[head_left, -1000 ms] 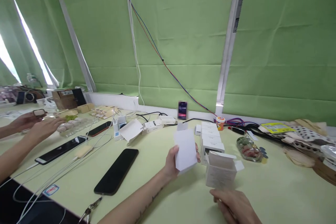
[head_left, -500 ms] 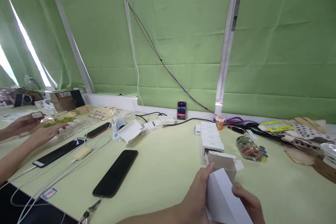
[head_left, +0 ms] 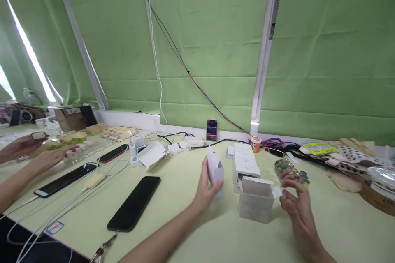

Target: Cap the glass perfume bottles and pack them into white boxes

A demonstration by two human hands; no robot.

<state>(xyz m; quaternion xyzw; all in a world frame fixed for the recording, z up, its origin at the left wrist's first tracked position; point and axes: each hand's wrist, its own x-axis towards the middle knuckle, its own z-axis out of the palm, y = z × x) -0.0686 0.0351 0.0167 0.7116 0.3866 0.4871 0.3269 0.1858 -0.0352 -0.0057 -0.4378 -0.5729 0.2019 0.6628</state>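
In the head view, my left hand [head_left: 205, 189] is closed round a slim white box [head_left: 215, 170], held upright with its top flap raised. Right of it an open-topped white box [head_left: 256, 205] stands on the table, its flaps spread out. My right hand [head_left: 296, 203] is beside that box's right flap, fingers curled near the flap's edge; whether they touch it is unclear. Behind the open box, a row of white boxes [head_left: 246, 163] runs back toward the wall.
A black phone [head_left: 134, 203] lies left of my left hand. Another person's hands [head_left: 54, 154] are at the far left. White cables, an orange cup [head_left: 256, 144], a clear bag [head_left: 286, 170] and a round container [head_left: 381, 185] are also on the table [head_left: 185, 238].
My hands have moved apart. The white box has gone left and up in my left hand, my right hand has let it go, and the open box is now in full view.
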